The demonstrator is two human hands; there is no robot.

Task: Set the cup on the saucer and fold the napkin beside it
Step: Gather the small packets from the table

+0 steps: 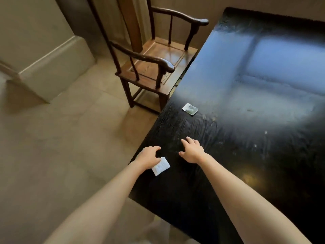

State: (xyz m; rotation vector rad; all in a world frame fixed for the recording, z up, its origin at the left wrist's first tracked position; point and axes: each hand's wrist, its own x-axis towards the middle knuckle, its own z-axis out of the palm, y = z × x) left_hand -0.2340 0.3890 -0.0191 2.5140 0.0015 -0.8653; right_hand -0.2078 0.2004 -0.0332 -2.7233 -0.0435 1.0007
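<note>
Left hand (148,157) palm down at the near left corner of the black table (246,155), fingers curled loosely, heel of the palm resting on a small white folded napkin (161,166); thumb side toward the table's middle. Pressed on the napkin rather than clearly pinching it: whether any finger grips its edge, cannot tell. Napkin lying flat on the tabletop, jutting out from under the hand toward the wrist side, close to the table's left edge.

Just to the right of that hand, apart from it and not touching, right hand (192,151) spread over the dark surface, fingers splayed and released, holding nothing, fingertips low over or on the wood — contact unclear.

Farther ahead of both hands, well apart, a second small pale packet or folded piece (190,109) lying flat near the table's left edge, slightly greenish in its middle; what it is exactly, cannot tell.

Beyond that, off the table's left side, a wooden armchair (154,55) drawn up to the table edge, standing on a beige tiled floor (61,138). Glossy tabletop reflecting window light ahead and to the right of the hands.
</note>
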